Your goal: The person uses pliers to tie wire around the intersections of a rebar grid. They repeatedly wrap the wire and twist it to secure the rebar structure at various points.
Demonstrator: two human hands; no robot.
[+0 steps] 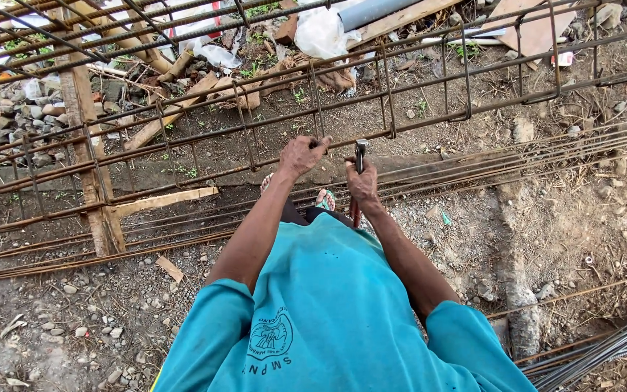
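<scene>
teal shirt (328, 305) fills the near bottom, cut off by the frame edge, hiding the body and most of the ground under it. just past it, feet in sandals (324, 197) only partly seen. above that, both hands at the front top bar of the rebar cage (183, 145): left hand (300, 154) curled round the bar, fingers wrapped over it. right hand (363, 181) just beside, fist closed on a dark metal tool (360, 154), prob a tying hook or pliers, too small to tell; its long axis stands nearly upright, tip up at the bar. cage long axis runs left-low to right-high, both ends cut off. loose rods (546, 156) on the ground right of the hands. beyond the cage: timber scraps (175, 116), stones (23, 109), white bag (324, 33), blurry.
</scene>
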